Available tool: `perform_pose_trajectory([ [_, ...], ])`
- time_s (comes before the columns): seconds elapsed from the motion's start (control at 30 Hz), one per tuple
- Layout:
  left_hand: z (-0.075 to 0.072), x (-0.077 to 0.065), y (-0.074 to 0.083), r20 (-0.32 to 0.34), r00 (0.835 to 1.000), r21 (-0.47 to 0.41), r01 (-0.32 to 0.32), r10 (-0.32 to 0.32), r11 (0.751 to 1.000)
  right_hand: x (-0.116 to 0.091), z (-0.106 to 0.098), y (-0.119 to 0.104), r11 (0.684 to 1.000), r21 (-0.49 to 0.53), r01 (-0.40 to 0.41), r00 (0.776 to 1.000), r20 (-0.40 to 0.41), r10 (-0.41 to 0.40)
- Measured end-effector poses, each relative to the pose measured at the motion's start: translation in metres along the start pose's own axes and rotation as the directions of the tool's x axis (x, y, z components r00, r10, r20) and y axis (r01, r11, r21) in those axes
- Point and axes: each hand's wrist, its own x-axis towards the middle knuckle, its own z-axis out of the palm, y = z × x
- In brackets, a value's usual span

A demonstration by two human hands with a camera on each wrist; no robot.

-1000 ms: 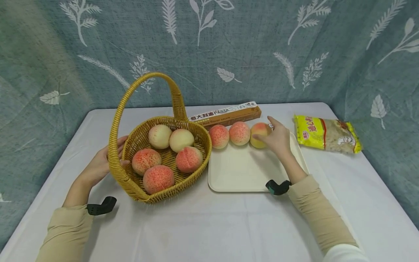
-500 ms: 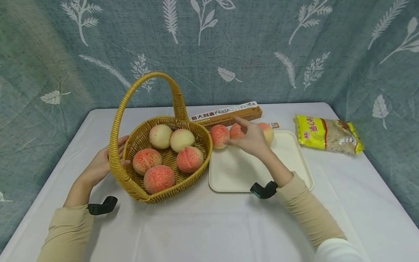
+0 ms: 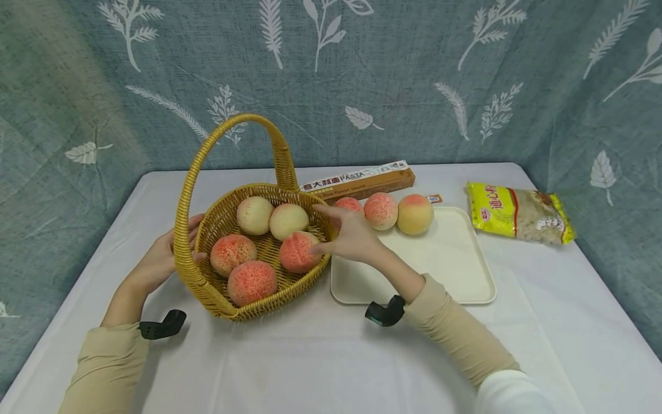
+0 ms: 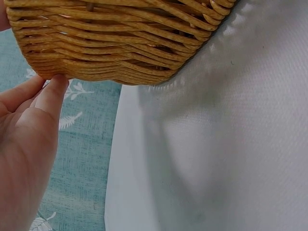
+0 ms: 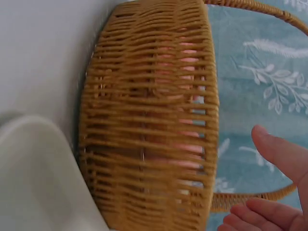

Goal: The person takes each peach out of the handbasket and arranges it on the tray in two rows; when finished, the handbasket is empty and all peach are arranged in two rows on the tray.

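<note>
A wicker basket (image 3: pixel 269 307) with a tall arched handle (image 3: pixel 187 172) stands left of centre. Two cream-white peaches (image 3: pixel 288 222) and three pink-red ones (image 3: pixel 251 283) lie inside it. My left hand (image 3: pixel 154 261) holds the basket's left side; in the left wrist view its fingertips (image 4: pixel 57 84) press the woven wall. Over the right rim hangs my right hand (image 3: pixel 357 236), thumb and fingers spread, holding nothing. Its thumb reaches close to the pink peach (image 3: pixel 296 253). Three more peaches, including a yellow one (image 3: pixel 416 214), line the far side of a cream tray (image 3: pixel 414 290).
Behind the tray lies a long pasta box (image 3: pixel 362 183), with a small orange-and-white packet end (image 3: pixel 435 198) beside the yellow peach. A yellow food bag (image 3: pixel 519 213) rests at the right. A leaf-patterned blue-green cloth (image 3: pixel 331 103) hangs behind the white table.
My right hand has moved left from the yellow peach, past the other two by the tray, to the basket's right rim. My left hand has stayed on the basket.
</note>
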Motion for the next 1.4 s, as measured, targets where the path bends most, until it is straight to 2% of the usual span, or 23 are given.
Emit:
perform_pose_trajectory([
  [0.27, 0.0, -0.001, -0.001, -0.004, 1.0, 0.025, 0.003, -0.003, 1.0, 0.011, 0.012, -0.003, 0.997, -0.057, 0.054, 0.994, 0.093, -0.048],
  [0.5, 0.0, -0.001, -0.002, -0.006, 1.0, 0.015, -0.002, 0.002, 1.0, 0.022, 0.017, -0.005, 0.997, -0.081, 0.018, 0.975, 0.223, 0.0],
  [0.73, 0.0, -0.001, -0.005, -0.007, 1.0, 0.008, -0.009, 0.009, 1.0, 0.026, 0.022, -0.009, 0.977, -0.211, 0.036, 0.952, 0.303, 0.03],
  [1.0, 0.001, 0.0, -0.003, -0.003, 1.0, 0.022, -0.012, 0.012, 1.0, 0.029, 0.025, -0.012, 0.953, -0.292, 0.075, 0.939, 0.342, 0.031],
  [1.27, 0.0, 0.0, -0.001, -0.007, 1.0, 0.039, -0.009, 0.009, 0.999, 0.029, 0.023, -0.012, 0.95, -0.294, 0.107, 0.946, 0.323, -0.006],
  [1.4, -0.001, 0.001, -0.001, -0.006, 1.0, 0.037, -0.01, 0.01, 0.999, 0.031, 0.023, -0.007, 0.942, -0.295, 0.16, 0.95, 0.305, -0.066],
])
